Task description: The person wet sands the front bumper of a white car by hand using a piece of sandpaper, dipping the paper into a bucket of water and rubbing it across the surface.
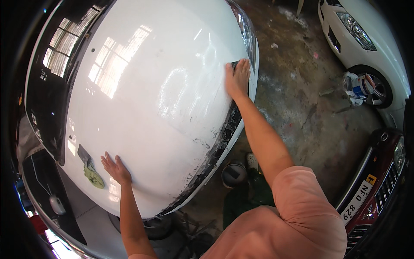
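Note:
The white car hood (142, 134) fills the middle of the view, with wet streaks on its right half and dark, chipped patches along its front edge. My left hand (116, 169) lies flat on the hood, fingers spread, with nothing in it. At the hood's front edge, near the headlight (245, 26), my right hand (238, 80) presses down on a dark piece of sandpaper (234, 64), mostly hidden under the palm. Left of my left hand, a green cloth (93, 176) lies against a flat grey sheet (84, 154) on the hood.
On the floor by my feet stands a dark bucket (234, 175). A stool (340, 95) bearing containers is at the right, beside another white car (366, 39). A dark red bumper with a grille (384, 172) is at the lower right. The dark windshield (56, 77) borders the hood.

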Tool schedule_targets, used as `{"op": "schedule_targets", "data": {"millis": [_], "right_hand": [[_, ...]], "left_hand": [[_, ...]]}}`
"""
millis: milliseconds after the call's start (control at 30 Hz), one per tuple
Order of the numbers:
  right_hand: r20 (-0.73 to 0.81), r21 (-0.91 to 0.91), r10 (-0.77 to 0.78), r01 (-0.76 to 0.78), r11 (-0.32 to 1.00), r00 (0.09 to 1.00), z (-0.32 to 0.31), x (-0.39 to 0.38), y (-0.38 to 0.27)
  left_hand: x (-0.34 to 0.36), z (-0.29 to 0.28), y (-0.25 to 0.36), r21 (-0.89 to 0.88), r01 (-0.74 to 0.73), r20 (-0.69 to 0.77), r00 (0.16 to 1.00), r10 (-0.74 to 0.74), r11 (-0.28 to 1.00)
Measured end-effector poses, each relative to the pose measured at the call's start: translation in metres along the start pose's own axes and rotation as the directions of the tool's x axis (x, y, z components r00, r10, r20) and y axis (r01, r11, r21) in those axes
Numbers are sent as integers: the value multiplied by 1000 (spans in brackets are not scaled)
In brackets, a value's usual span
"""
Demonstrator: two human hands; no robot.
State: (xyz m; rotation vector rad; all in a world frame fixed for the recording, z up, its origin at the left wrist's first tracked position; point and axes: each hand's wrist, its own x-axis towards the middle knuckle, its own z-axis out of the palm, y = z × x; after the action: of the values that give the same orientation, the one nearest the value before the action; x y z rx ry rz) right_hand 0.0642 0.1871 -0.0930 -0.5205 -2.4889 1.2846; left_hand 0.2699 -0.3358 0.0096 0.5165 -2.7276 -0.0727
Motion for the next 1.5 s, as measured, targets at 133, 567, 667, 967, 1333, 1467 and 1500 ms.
{"op": "schedule_targets", "data": {"millis": [133,567,667,967,1333,1467,1500], "right_hand": [[61,-117,-90,97,988,994,21,-128,-13],[16,-22,80,-80,997,997,6,-27,-7],[2,-21,-25,25,999,1000,28,-133,0],[60,20,28,-29,999,998,18,-118,-2],[164,142,-223,201,969,961,21,-339,-6],[153,73,-116,106,992,981,18,-300,-12],[145,92,-69,56,994,987,15,-277,-13]], "left_hand": [[-6,-2,-14,16,14,-18,1000,-14,1000],[-6,-2,-6,24,15,8,1000,-15,1000],[-4,-3,-8,26,12,1,1000,-12,1000],[-9,-5,-8,11,25,4,1000,-25,1000],[-11,-3,-12,9,20,9,1000,-20,1000],[-9,-1,-8,7,10,17,1000,-10,1000],[-8,-1,-7,5,10,20,1000,-10,1000]]}}
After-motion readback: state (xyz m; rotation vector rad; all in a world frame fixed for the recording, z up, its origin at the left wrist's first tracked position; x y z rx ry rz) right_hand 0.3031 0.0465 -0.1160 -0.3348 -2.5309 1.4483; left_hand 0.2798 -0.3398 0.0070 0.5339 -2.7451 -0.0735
